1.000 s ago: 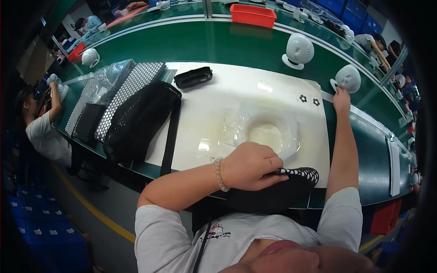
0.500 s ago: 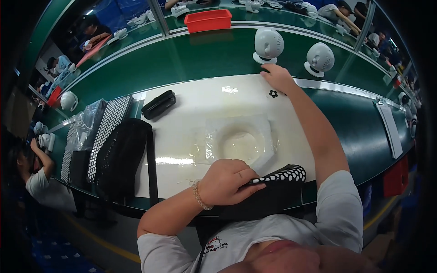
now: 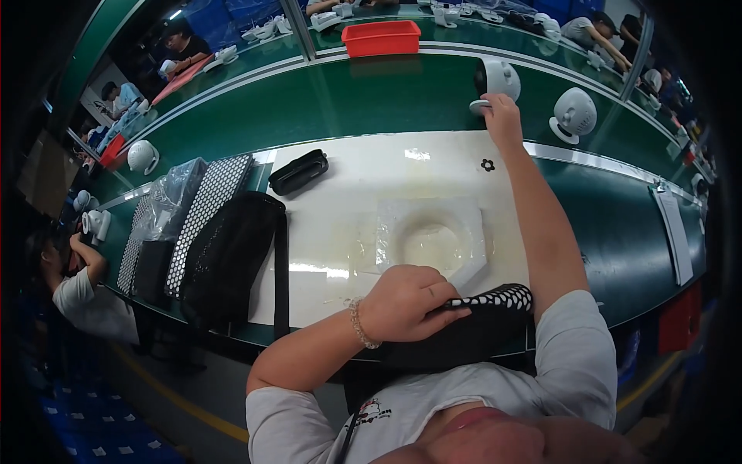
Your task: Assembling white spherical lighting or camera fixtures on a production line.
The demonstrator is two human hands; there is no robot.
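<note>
My left hand (image 3: 408, 303) rests at the near edge of the white work mat (image 3: 348, 193), fingers closed on a black pouch with a white-dotted edge (image 3: 495, 309) that lies against my body. My right arm stretches far across the bench, and my right hand (image 3: 502, 117) grips the base of a white round fan (image 3: 498, 81) standing on the green conveyor belt (image 3: 371, 97). A clear moulded plastic tray (image 3: 433, 236) lies on the mat between my arms. A small black flower-shaped part (image 3: 487, 165) sits on the mat near my right wrist.
A second white fan (image 3: 573, 114) stands to the right on the belt. A red bin (image 3: 382, 37) sits at the far side. Left on the mat lie a small black case (image 3: 298, 172), a stack of black pouches (image 3: 232, 259) and dotted ones in plastic (image 3: 185, 209). Other people work around.
My right hand has reached farther out, from the mat's far edge onto the belt, and has closed on the fan's base. My left hand stays on the black pouch.
</note>
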